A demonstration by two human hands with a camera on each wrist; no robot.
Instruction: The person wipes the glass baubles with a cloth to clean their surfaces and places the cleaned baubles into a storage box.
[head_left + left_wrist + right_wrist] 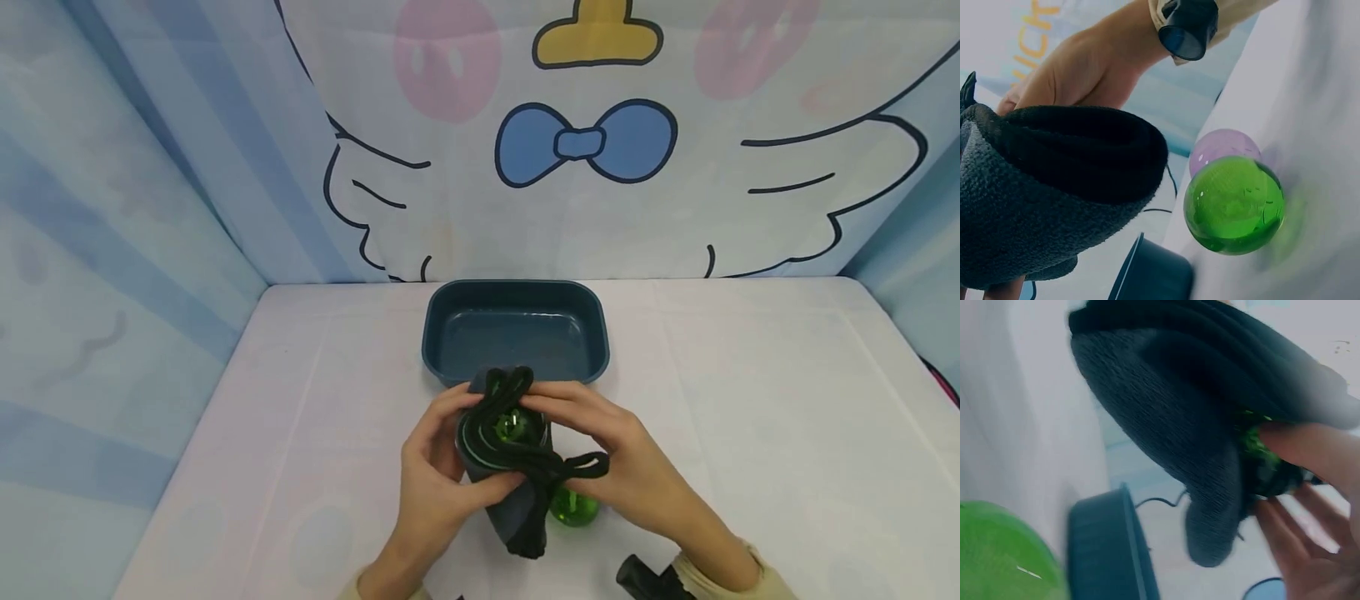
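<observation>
Your left hand [431, 475] & right hand [607, 454] both grip the dark pouch [510, 467] w/ fingers curled round its mouth, just in front of the blue tray [450, 333], green ball [573, 507] on table beside it.

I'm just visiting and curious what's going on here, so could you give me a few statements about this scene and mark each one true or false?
1. Both hands hold a dark drawstring pouch. True; the left hand and the right hand grip it.
2. A green ball lies on the table. True.
3. The blue tray is full of balls. False; it is empty.
4. The pouch is red. False; it is dark grey with black cords.
5. The tray sits behind the hands. True.
</observation>
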